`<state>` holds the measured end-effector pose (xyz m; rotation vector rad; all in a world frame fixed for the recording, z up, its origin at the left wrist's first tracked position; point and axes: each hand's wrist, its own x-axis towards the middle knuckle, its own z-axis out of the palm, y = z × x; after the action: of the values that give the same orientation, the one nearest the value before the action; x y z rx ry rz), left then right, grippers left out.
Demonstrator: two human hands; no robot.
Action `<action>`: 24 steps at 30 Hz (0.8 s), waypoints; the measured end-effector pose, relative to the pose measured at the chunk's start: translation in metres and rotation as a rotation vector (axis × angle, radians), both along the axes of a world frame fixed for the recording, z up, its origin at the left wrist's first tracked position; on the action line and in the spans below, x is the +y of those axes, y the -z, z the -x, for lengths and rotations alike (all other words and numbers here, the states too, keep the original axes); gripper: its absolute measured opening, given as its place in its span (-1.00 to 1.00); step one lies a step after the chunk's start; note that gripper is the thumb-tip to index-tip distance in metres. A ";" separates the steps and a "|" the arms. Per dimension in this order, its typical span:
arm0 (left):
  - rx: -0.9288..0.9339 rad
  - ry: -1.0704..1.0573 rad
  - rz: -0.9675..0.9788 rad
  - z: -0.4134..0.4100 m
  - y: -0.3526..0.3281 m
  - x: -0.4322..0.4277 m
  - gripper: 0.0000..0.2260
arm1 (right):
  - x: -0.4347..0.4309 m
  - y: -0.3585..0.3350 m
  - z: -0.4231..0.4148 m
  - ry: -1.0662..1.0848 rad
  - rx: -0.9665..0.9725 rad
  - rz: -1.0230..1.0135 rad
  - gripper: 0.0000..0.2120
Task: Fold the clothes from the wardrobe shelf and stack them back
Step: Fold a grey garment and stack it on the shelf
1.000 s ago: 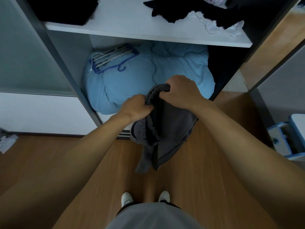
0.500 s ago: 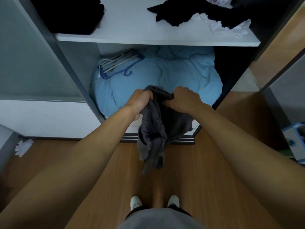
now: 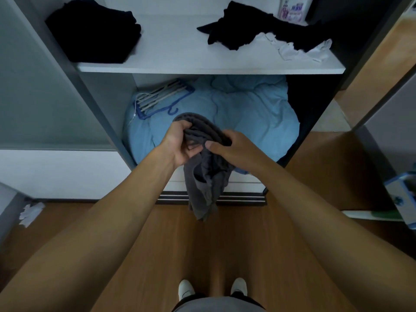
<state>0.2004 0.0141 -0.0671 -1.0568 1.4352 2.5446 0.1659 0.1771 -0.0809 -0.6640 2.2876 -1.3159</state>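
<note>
The soft dark grey cloth garment (image 3: 204, 183) hangs in the air over the brown wooden floor (image 3: 225, 244), just in front of the wardrobe. A moment ago it was a tight bunch under our knuckles. Now our left hand (image 3: 180, 143) has turned palm towards us, and a rounded edge arches over to our right hand (image 3: 231, 147). Each grip is curled, pinching the cloth. We think we are finding its edge, so folding has only begun. Farther back, the white wardrobe shelf (image 3: 202, 69) holds a neat black folded stack (image 3: 94, 32) and a messy heap of black and white clothes (image 3: 254, 30).
</note>
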 end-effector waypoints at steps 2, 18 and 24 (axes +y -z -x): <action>0.026 -0.019 -0.052 0.001 -0.004 -0.003 -0.86 | -0.001 -0.002 -0.007 -0.129 0.065 0.042 -0.57; 0.052 0.150 0.139 0.004 -0.015 -0.022 -0.85 | 0.009 -0.007 0.016 0.154 0.486 -0.330 -0.80; -0.004 0.160 0.293 0.005 -0.016 -0.032 -0.89 | 0.014 -0.015 0.029 0.285 0.373 0.086 -0.63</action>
<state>0.1950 -0.0178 -0.0514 -0.9318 1.8513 2.2706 0.1365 0.1915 -0.0659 -0.6776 2.7180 -1.5335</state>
